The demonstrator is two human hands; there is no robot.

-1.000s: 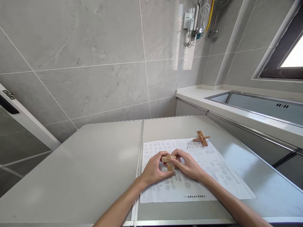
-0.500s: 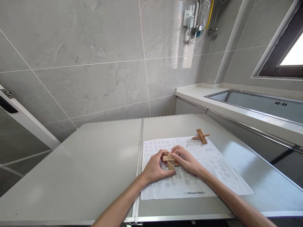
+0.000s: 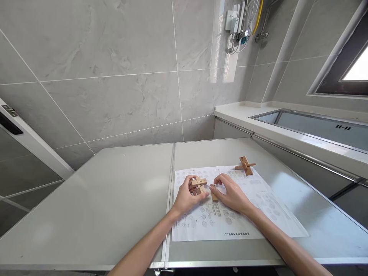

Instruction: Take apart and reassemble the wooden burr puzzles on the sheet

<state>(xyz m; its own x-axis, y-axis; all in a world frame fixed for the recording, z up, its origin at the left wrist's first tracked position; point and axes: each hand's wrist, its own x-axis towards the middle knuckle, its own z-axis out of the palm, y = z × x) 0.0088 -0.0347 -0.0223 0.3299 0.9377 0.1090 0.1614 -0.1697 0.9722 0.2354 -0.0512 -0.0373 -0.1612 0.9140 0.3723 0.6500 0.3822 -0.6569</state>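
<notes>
Between the thumb and fingers of my left hand (image 3: 186,195) is a small joined group of wooden puzzle pieces (image 3: 199,183), tilted above the paper. My right hand (image 3: 229,193) pinches a separate wooden block (image 3: 214,196), which points down towards the sheet. A narrow gap lies between the two wooden parts. Beneath both hands is a white printed sheet (image 3: 201,230) with rows of small drawings and text. Another wooden piece, a crossed assembly (image 3: 245,166), rests at the sheet's far right edge, touched by neither hand.
The sheet lies on a pale folding table (image 3: 129,199) with a seam running front to back. To the right is a counter with a sink (image 3: 316,126). A tiled wall (image 3: 115,103) stands behind, with a power socket (image 3: 231,20) and cables.
The wooden block has come away from the group and is now in my right hand. My left hand has moved slightly left and tilted the joined pieces.
</notes>
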